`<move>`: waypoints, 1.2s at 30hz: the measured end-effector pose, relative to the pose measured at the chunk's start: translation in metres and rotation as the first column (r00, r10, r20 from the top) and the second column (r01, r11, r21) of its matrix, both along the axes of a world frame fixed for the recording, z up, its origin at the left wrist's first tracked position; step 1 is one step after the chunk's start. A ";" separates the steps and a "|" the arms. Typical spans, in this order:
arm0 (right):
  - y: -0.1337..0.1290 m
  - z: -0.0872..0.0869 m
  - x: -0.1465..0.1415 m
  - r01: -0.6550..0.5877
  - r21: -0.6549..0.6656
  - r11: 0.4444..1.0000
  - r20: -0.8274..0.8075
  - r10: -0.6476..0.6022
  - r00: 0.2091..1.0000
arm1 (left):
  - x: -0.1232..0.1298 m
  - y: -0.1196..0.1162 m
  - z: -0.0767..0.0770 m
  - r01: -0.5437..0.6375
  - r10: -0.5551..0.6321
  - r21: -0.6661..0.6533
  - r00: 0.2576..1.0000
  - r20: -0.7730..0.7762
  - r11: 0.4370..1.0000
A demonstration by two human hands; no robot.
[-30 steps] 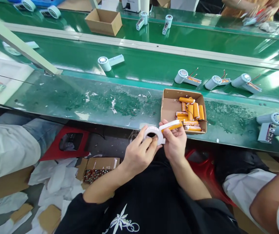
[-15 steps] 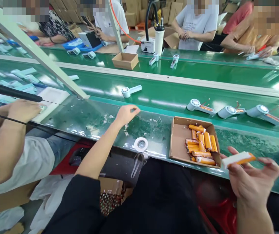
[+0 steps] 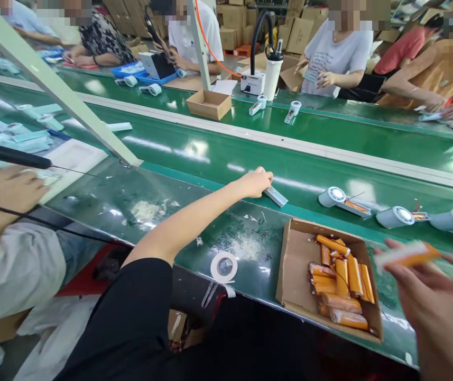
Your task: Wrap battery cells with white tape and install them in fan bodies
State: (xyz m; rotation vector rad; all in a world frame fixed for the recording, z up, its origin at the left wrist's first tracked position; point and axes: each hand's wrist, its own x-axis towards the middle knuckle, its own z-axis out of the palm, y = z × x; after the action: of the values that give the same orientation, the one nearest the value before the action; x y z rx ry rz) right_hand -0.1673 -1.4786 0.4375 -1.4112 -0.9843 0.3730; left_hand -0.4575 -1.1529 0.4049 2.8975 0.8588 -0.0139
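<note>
My left hand [image 3: 256, 183] reaches out over the near side of the green belt, its fingers closed around the round end of a light-blue handheld fan [image 3: 277, 197]. Only the fan's handle shows, pointing toward me and to the right; the head is hidden under my fingers. On the right, my right hand [image 3: 444, 296], blurred, grips an orange battery pack [image 3: 412, 258] with a white strip along one side. The battery is held above the right edge of a cardboard tray [image 3: 294, 275] containing several similar orange battery packs [image 3: 342, 278].
A roll of white tape [image 3: 213, 269] lies near the table's front edge. Light-blue fans with orange batteries in their handles, one nearest [image 3: 332, 197], line the belt at right. A slanted metal post [image 3: 71, 100] stands left. A co-worker's hand [image 3: 8, 190] is beside it.
My left hand has moved forward and right onto the belt and taken hold of the fan that lay there. My right hand still holds the battery pack. The view has shifted.
</note>
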 end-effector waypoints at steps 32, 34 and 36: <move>0.222 -0.005 -0.074 0.069 -0.823 0.563 0.567 0.813 0.132 | 0.052 -0.043 0.024 -0.285 0.344 -0.234 0.900 0.269 0.929; 0.220 -0.002 -0.060 0.065 -0.794 0.604 0.604 0.773 0.193 | 0.026 -0.083 0.036 -0.242 0.300 -0.196 0.878 0.372 0.950; 0.216 0.002 -0.045 0.071 -0.758 0.649 0.641 0.719 0.268 | -0.015 -0.148 0.032 -0.113 0.181 -0.153 0.803 0.568 0.982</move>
State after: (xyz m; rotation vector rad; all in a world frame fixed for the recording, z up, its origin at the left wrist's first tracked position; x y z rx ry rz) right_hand -0.2120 -1.2625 0.4390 -2.1289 -2.4133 0.2145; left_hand -0.4727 -1.3004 0.4372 2.4728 0.9090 0.7721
